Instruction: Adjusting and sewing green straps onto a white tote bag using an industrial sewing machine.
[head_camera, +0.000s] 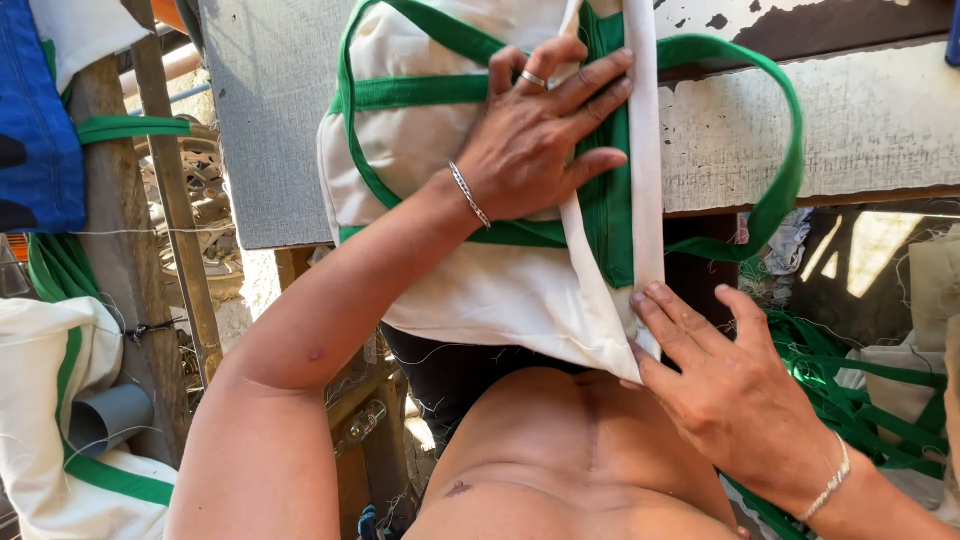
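Worn table edge (800, 130); left hand (535, 135) flat on bag (480, 290), right hand (725, 390) pinching hem.

Single head view, looking steeply down, close over hands at table edge (800, 130).

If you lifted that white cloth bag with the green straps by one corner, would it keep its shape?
Probably not. The white cloth bag drapes over the bench edge and folds under the left hand, so it looks floppy. Thin fabric suggests it is light. The green strap hangs in a loose loop and would likely dangle.
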